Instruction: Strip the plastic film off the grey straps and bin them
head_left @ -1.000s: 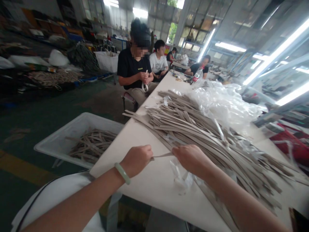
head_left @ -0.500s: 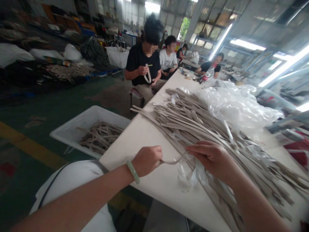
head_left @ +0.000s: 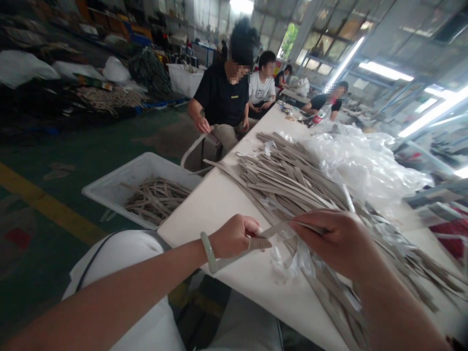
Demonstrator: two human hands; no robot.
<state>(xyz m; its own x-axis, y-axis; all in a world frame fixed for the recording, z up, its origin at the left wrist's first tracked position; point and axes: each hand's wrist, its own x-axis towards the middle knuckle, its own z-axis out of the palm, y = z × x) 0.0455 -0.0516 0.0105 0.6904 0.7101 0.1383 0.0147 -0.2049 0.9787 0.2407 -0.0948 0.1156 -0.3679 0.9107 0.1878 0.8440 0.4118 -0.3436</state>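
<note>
A bin (head_left: 120,183) stands left of the table (head_left: 219,204) bearing strips (head_left: 292,180).

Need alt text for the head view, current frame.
Both hands, left hand and right hand, pinch one grey strip above a white table heaped with a strip pile. A white bin of strips sits left; seated people work beyond.

Grey strip (head_left: 270,230) pinched between left hand (head_left: 234,236) and right hand (head_left: 329,239), held just above white table (head_left: 219,204). Green bangle (head_left: 208,252) worn on left wrist. Crumpled clear film (head_left: 292,258) seen below right hand. Large pile of grey strips (head_left: 292,180) spread along table, clear plastic sheeting (head_left: 358,161) beside it. White bin (head_left: 120,183) with more strips placed left of table. Seated person in black shirt (head_left: 224,100) seen farther along, others behind.
</note>
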